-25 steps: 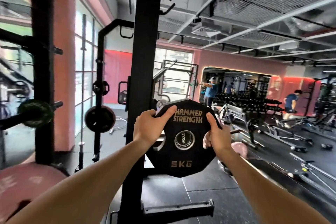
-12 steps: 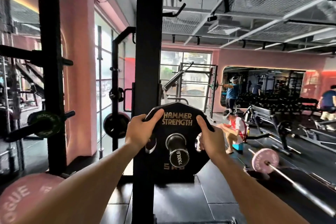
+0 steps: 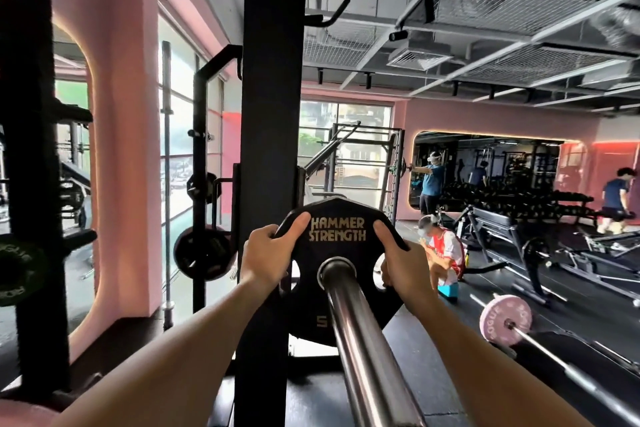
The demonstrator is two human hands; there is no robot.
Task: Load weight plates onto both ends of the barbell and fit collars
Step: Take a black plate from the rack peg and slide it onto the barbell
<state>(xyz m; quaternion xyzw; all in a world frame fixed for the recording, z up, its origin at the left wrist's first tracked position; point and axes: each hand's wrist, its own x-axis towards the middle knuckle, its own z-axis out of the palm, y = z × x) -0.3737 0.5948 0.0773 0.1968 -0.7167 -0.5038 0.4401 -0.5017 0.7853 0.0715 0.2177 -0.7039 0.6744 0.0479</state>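
Near end first: chrome barbell sleeve (image 3: 356, 340) runs from under my view up through the bore of one black plate (image 3: 341, 270), marked Hammer Strength. A long bare stretch of sleeve shows on my side of the plate, so the plate sits well inboard.

My left hand (image 3: 265, 258) grips the plate's upper left rim, thumb flat on the face, fingers wrapped round the edge. My right hand (image 3: 401, 265) grips the upper right rim the same way. Both full grips, nothing loose.

Progress, as I judge it: one plate on this end, not confirmed seated; the shoulder behind it is hidden. No collar visible on the sleeve or in either hand. Far end of this bar is out of view, so I can't tell its load. Left: seat plate, collar here, then the other end.

Count:
- plates on this sleeve: 1
- black rack upright (image 3: 270, 149) just behind the plate: 1
- stored black plate (image 3: 204, 253) on a peg left of the upright: 1
- green-lettered plate (image 3: 17, 270), far left: 1
- second barbell on the floor, right, with pink plate (image 3: 505, 320): 1
- other people further back: 3 clear, possibly more in the mirror.
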